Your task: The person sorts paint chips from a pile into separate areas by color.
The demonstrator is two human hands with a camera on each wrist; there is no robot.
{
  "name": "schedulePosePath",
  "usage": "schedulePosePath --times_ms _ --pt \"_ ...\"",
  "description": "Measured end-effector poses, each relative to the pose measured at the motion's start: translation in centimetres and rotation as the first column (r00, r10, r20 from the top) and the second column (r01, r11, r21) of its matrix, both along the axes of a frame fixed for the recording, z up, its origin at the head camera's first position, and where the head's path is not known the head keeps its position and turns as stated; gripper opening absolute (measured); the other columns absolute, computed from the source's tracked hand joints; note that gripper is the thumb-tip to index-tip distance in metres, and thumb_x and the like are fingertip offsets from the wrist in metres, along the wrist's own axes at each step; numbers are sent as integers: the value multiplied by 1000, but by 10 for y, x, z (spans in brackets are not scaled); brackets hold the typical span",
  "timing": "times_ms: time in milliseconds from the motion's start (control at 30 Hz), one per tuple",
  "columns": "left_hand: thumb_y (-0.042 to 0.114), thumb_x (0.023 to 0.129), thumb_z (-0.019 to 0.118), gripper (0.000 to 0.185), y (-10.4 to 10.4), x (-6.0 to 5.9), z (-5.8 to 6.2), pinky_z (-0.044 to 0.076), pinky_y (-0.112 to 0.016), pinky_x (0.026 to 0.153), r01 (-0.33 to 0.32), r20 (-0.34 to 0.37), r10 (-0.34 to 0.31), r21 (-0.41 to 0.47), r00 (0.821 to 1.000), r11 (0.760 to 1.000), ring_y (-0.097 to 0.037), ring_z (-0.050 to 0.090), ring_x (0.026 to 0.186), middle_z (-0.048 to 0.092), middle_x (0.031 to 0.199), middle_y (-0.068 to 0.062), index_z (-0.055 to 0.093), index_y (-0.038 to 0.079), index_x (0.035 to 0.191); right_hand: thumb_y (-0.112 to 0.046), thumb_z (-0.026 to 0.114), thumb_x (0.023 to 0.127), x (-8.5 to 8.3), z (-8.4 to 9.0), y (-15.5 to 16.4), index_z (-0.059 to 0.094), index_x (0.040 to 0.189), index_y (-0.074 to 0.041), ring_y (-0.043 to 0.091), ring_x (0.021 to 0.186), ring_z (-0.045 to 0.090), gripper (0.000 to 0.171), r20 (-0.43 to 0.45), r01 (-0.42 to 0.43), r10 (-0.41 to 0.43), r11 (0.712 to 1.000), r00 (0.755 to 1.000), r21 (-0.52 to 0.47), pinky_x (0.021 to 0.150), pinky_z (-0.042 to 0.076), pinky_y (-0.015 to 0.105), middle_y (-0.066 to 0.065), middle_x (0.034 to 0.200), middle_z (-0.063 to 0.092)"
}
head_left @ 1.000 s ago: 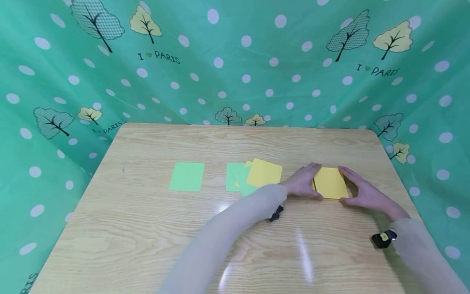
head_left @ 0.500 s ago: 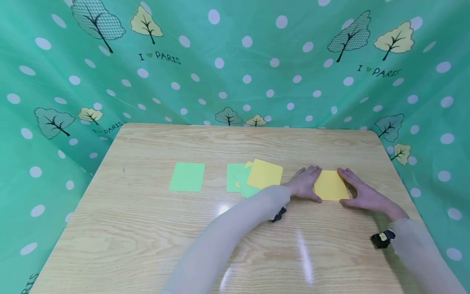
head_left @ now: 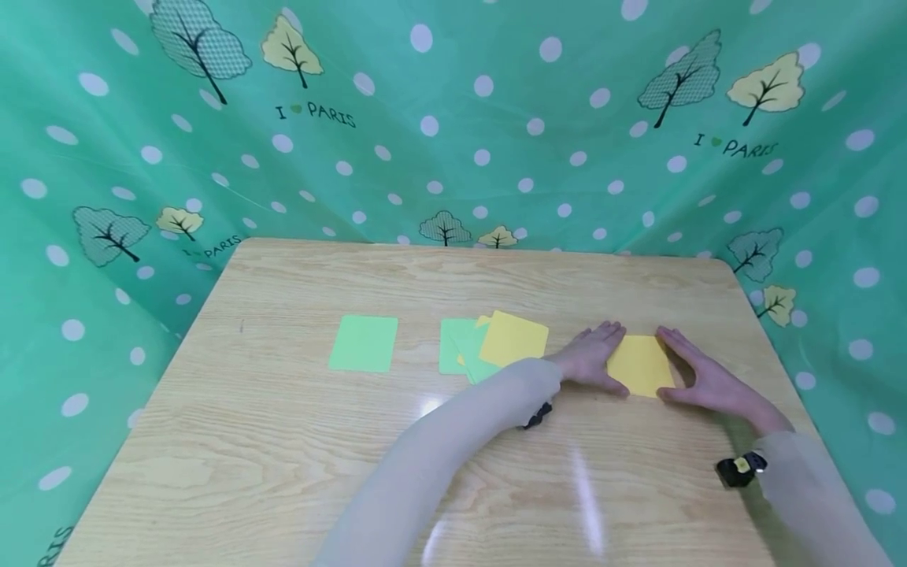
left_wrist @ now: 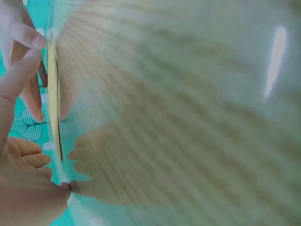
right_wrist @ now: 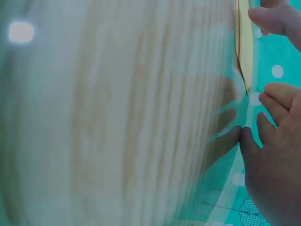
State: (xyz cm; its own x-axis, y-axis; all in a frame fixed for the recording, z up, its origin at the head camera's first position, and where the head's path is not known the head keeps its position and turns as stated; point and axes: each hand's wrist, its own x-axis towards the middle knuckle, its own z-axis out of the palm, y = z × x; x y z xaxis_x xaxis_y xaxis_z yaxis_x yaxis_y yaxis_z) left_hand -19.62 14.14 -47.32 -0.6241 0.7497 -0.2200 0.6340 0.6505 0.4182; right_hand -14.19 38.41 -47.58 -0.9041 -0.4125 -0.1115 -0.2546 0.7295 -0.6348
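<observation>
In the head view, a yellow paper square (head_left: 641, 365) with rounded corners lies toward the right of the table, between both hands. My left hand (head_left: 594, 358) is at its left edge, fingers at the back and thumb near the front corner. Across from it, my right hand (head_left: 697, 374) spans the right edge with fingers and thumb spread. The left wrist view gives the edge of the yellow paper (left_wrist: 55, 101) as several thin layers, low over the tabletop. From the right wrist view, the layers (right_wrist: 243, 47) part slightly at one edge.
Left of my left hand, yellow (head_left: 515, 339) and green squares (head_left: 457, 345) overlap in a loose pile, partly behind my left sleeve (head_left: 453, 457). Farther left lies a single green square (head_left: 364, 343). A patterned green cloth (head_left: 397, 118) rises behind the wooden table (head_left: 234, 441).
A second yellow edge that stuck out on the left a second ago is lined up under the top square. Both hands stay at its sides; the view has shifted slightly.
</observation>
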Motion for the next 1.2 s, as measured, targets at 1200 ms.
schedulePosePath --times_ms 1200 --pt "56 84 67 106 -122 -37 15 -1 -38 116 -109 51 105 95 993 989 -22 0 146 4 161 -11 6 4 154 -16 78 80 -24 2 -63 27 151 -6 53 134 22 88 -121 -73 68 996 990 -44 97 22 75 28 150 24"
